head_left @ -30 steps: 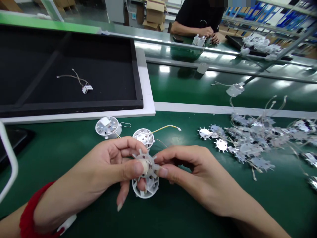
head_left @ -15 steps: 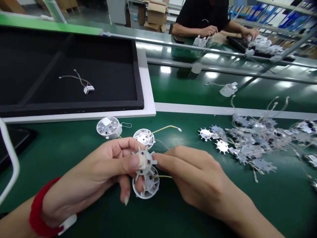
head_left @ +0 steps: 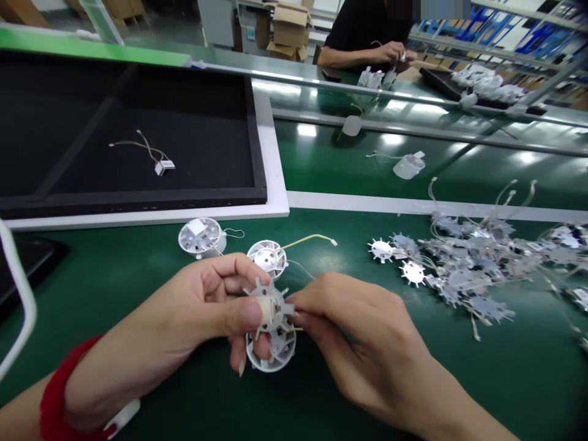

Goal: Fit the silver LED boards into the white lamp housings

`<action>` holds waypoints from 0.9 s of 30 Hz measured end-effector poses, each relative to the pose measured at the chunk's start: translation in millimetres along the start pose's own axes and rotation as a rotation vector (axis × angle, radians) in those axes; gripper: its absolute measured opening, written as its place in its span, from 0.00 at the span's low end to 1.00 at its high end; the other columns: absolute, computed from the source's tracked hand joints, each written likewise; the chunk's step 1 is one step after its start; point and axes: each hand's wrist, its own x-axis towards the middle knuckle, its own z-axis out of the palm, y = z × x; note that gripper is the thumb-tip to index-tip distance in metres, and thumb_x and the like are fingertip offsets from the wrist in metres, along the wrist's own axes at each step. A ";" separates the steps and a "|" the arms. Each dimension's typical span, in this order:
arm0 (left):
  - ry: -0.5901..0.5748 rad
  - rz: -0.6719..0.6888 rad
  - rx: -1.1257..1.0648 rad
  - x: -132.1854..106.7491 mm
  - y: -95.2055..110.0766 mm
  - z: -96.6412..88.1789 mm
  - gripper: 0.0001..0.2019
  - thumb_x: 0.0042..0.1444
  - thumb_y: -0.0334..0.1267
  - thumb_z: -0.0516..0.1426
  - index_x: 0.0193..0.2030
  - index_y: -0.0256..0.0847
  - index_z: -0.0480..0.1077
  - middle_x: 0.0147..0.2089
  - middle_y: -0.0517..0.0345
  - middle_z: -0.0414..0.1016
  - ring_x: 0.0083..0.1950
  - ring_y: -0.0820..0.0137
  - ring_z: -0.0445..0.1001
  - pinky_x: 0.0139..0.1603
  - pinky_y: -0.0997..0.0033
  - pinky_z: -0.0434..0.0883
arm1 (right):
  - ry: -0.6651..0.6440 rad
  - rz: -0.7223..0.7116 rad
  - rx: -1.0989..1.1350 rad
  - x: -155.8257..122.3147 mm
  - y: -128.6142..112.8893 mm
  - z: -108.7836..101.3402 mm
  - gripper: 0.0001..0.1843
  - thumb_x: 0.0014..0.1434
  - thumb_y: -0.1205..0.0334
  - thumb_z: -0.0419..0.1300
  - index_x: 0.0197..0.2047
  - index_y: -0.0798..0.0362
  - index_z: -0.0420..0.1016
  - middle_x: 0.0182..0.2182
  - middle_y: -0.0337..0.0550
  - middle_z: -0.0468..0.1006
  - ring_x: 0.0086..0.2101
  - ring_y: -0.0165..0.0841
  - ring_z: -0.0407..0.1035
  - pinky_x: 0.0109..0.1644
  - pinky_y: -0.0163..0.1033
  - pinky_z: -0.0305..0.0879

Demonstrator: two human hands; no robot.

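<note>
We hold a spiked plate (head_left: 271,306) in our left hand (head_left: 193,312) above a housing (head_left: 271,355).
Our right hand (head_left: 353,331) pinches its rim; two more housings (head_left: 199,237) lie beyond, a heap of plates (head_left: 473,263) toward the table's (head_left: 459,380) right edge.

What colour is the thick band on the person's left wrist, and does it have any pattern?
The thick wrist band is plain red, with no clear pattern; it shows best in the head view.

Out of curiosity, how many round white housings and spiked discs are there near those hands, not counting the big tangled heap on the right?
Round white housings: 3
Spiked discs: 3
Total: 6
</note>
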 end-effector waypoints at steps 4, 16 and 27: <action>0.162 0.049 0.030 -4.0 4.3 10.1 0.14 0.52 0.42 0.80 0.37 0.44 0.82 0.29 0.63 0.85 0.26 0.78 0.79 0.30 0.89 0.77 | -0.120 0.262 0.227 4.3 -3.0 -7.4 0.11 0.71 0.74 0.62 0.41 0.51 0.84 0.32 0.33 0.86 0.29 0.24 0.75 0.33 0.27 0.67; 0.249 -0.014 0.125 -10.0 2.6 16.6 0.15 0.48 0.35 0.79 0.38 0.48 0.81 0.28 0.65 0.84 0.32 0.72 0.83 0.33 0.87 0.76 | -0.175 0.426 0.313 9.6 -5.6 -13.9 0.08 0.69 0.66 0.67 0.38 0.50 0.87 0.30 0.34 0.85 0.29 0.26 0.74 0.31 0.29 0.65; 0.232 0.441 0.955 -14.1 -6.7 -1.7 0.16 0.56 0.55 0.75 0.48 0.59 0.82 0.43 0.63 0.81 0.44 0.61 0.76 0.49 0.68 0.74 | -0.348 0.662 0.444 9.3 -0.7 -19.5 0.13 0.70 0.58 0.65 0.34 0.52 0.85 0.28 0.37 0.83 0.28 0.29 0.68 0.29 0.33 0.63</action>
